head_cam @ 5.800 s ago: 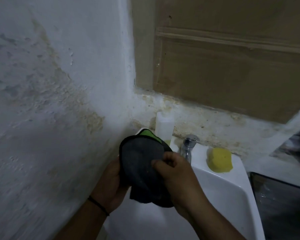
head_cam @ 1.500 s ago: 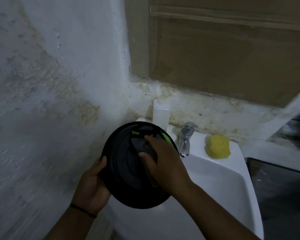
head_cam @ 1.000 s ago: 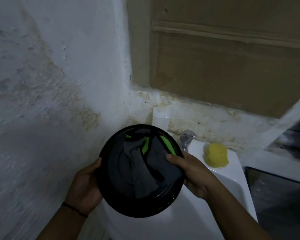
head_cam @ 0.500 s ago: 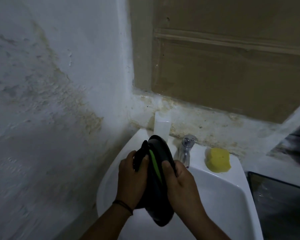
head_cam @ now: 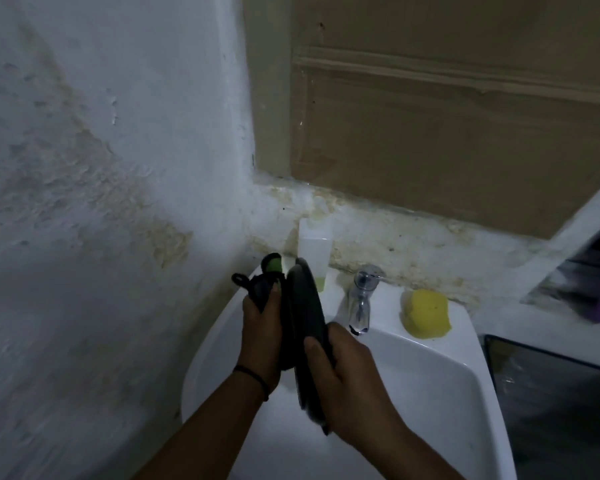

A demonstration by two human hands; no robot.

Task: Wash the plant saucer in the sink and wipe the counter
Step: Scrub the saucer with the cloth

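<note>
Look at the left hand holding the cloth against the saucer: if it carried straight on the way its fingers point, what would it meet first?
Probably the pale bottle on the sink ledge, beyond the left hand; depth is unclear.

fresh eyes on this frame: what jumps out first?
The two hands over the white sink: the right hand grips a black saucer held on edge, while the left hand holds a dark cloth with a green patch against its left side. Next, the yellow sponge on the sink's back ledge, right of the chrome tap, then the stained, peeling wall on the left.
</note>
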